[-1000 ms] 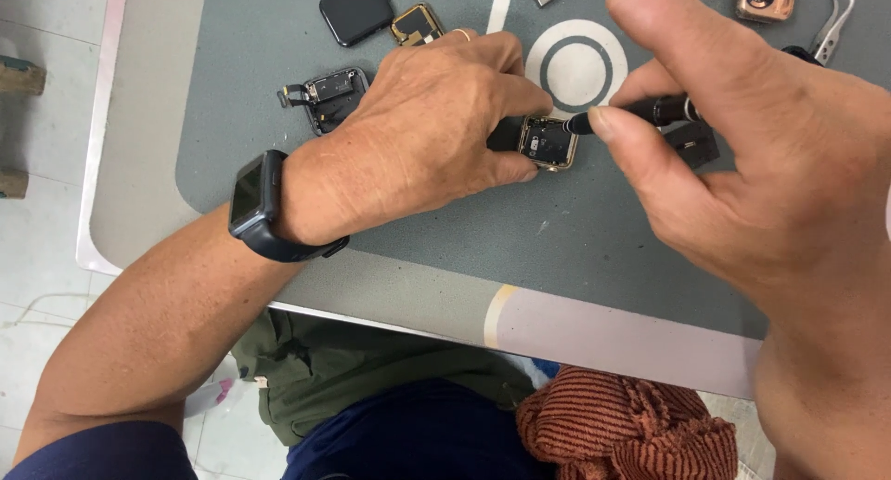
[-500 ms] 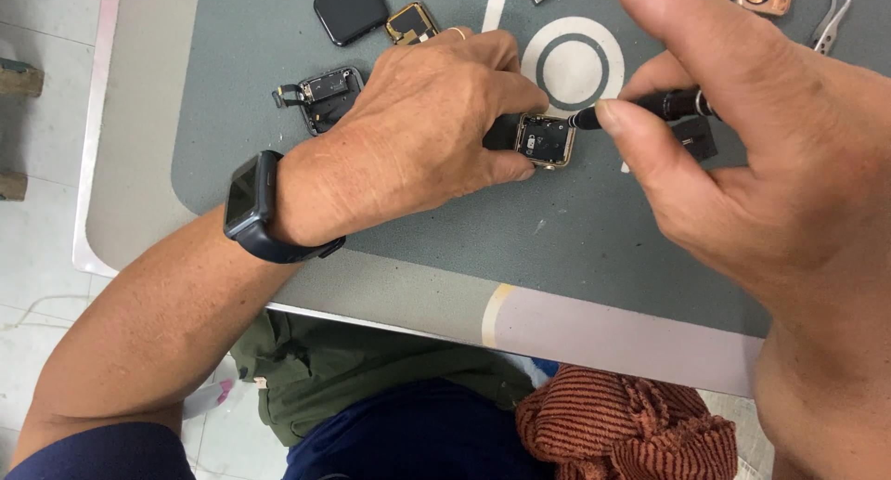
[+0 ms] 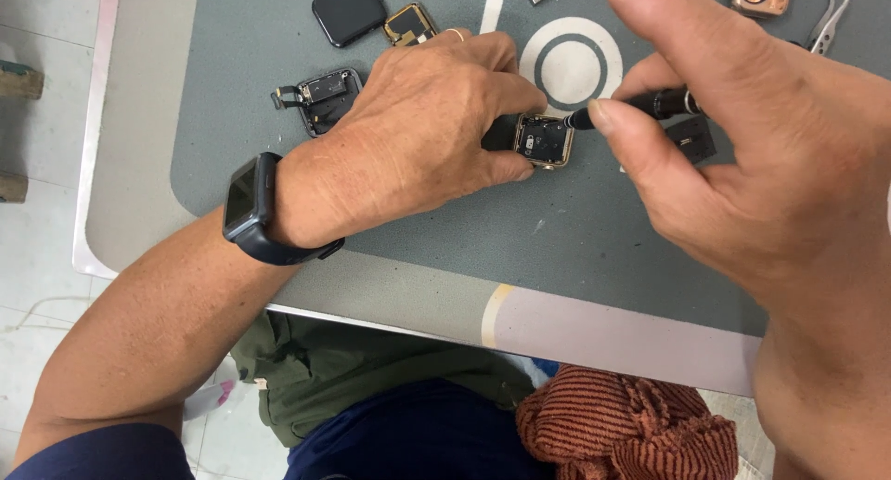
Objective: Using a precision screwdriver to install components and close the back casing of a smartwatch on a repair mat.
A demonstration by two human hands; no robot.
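On the left of the grey mat (image 3: 278, 62) lie a gutted case (image 3: 320, 97) and a black screen (image 3: 348, 9), both well clear of my work. My left hand (image 3: 418, 136) presses down with fingers clenched around the open watch case (image 3: 543, 139), pinning it flat; that steady clamp matters, I think, since any wobble could let the tip slip. To the right, my right hand (image 3: 742, 146) pinches a slim black screwdriver (image 3: 640, 107) between thumb and forefinger, its tip touching the case's inner edge. I would keep it straight, with light pressure and small turns.
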